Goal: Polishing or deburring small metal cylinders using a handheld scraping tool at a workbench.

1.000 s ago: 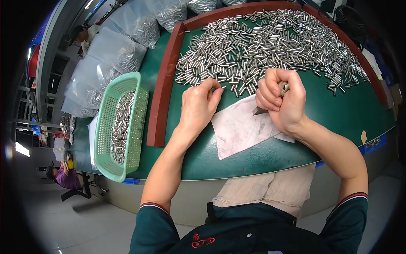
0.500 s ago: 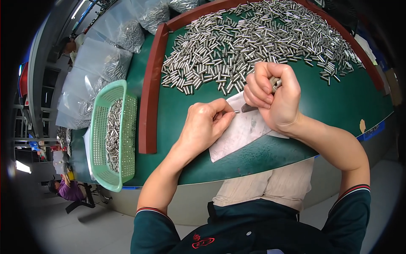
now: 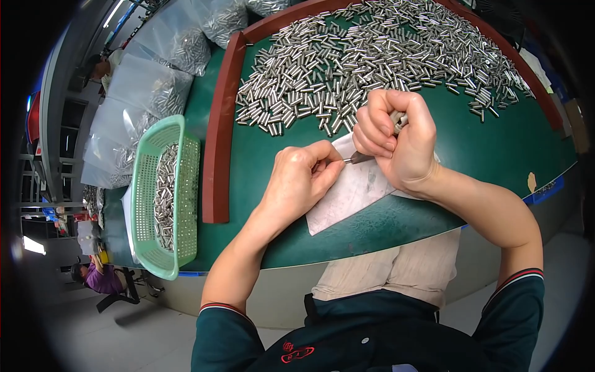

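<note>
My left hand (image 3: 296, 180) is closed, pinching a small shiny metal cylinder (image 3: 347, 161) between thumb and forefinger. My right hand (image 3: 406, 139) is wrapped round the pale handle of a hand tool (image 3: 361, 158). The tool's dark, narrow tip meets the exposed end of the cylinder; its exact shape is too small to tell. Below both hands lies a creased whitish sheet (image 3: 341, 201), perhaps cloth or paper, on the green tabletop (image 3: 266, 239). Many similar metal cylinders (image 3: 310, 80) are heaped beyond my hands.
A dark red wooden rail (image 3: 221, 136) borders the heap. To its left stands a light green basket (image 3: 191, 211) holding more cylinders. Clear plastic bags (image 3: 145, 90) of metal parts line the far left. Someone in purple (image 3: 105, 280) sits in the background.
My right hand has shifted slightly left, bringing the tool's tip from just short of the cylinder up to its end. My left hand keeps its pinch and has barely moved.
</note>
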Motion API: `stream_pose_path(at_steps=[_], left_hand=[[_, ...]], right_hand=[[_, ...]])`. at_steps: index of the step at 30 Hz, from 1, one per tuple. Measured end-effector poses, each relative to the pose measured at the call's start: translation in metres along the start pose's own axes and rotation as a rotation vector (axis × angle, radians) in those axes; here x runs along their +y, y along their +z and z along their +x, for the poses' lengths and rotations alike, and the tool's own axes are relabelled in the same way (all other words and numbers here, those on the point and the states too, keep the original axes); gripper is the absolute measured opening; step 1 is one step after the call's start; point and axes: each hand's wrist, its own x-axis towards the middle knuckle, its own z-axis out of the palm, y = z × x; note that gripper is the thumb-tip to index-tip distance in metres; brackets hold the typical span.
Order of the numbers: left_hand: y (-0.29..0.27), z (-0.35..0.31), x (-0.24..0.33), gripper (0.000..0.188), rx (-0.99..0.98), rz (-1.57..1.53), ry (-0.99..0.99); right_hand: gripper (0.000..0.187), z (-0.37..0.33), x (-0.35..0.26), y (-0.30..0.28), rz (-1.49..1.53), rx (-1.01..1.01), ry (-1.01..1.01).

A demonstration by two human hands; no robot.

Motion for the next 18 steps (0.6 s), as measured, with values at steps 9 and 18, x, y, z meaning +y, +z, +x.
stream_pose_path(at_steps=[9, 18], left_hand=[[0.000, 0.001, 0.002, 0.007, 0.003, -0.020, 0.008], [0.001, 0.002, -0.001, 0.008, 0.012, 0.011, 0.014]], right_hand=[[0.034, -0.003, 0.007, 0.004, -0.106, -0.047, -0.061], [0.034, -0.001, 0.011, 0.002, -0.179, -0.047, -0.092]])
